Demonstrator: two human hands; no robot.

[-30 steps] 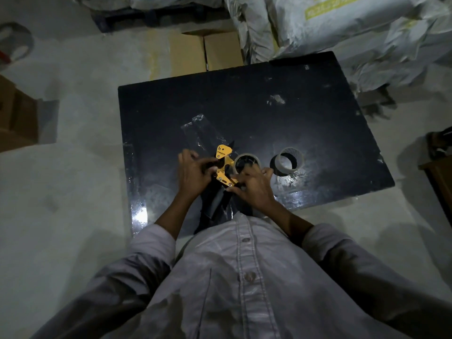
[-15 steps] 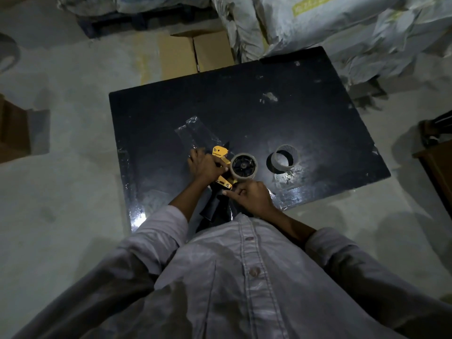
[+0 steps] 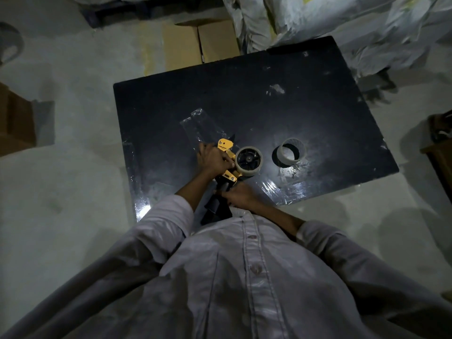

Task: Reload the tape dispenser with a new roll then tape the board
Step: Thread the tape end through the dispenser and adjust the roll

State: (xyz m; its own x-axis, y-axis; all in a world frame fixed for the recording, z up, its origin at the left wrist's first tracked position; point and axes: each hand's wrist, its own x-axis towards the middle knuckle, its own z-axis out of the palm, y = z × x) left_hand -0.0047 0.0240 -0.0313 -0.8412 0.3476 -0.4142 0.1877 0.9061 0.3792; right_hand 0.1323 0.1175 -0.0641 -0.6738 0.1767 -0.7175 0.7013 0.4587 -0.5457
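Observation:
A yellow and black tape dispenser (image 3: 226,149) lies on the near part of a black board (image 3: 281,113) that rests on the floor. A roll of tape (image 3: 249,160) sits on the dispenser's wheel. My left hand (image 3: 213,160) grips the yellow frame from the left. My right hand (image 3: 238,196) holds the black handle (image 3: 216,206) near the board's front edge. An empty cardboard core (image 3: 291,152) stands on the board, to the right of the dispenser and apart from it. A strip of clear film (image 3: 199,124) lies just beyond the dispenser.
Cardboard boxes (image 3: 200,44) sit beyond the board's far edge. Large wrapped sacks (image 3: 342,23) crowd the far right corner. A brown box (image 3: 14,121) stands at the left, a dark wooden object (image 3: 440,152) at the right. Grey concrete floor (image 3: 61,192) surrounds the board.
My right hand came off the roll and slid back to the handle. The roll now shows uncovered on the wheel. My left hand stayed on the frame.

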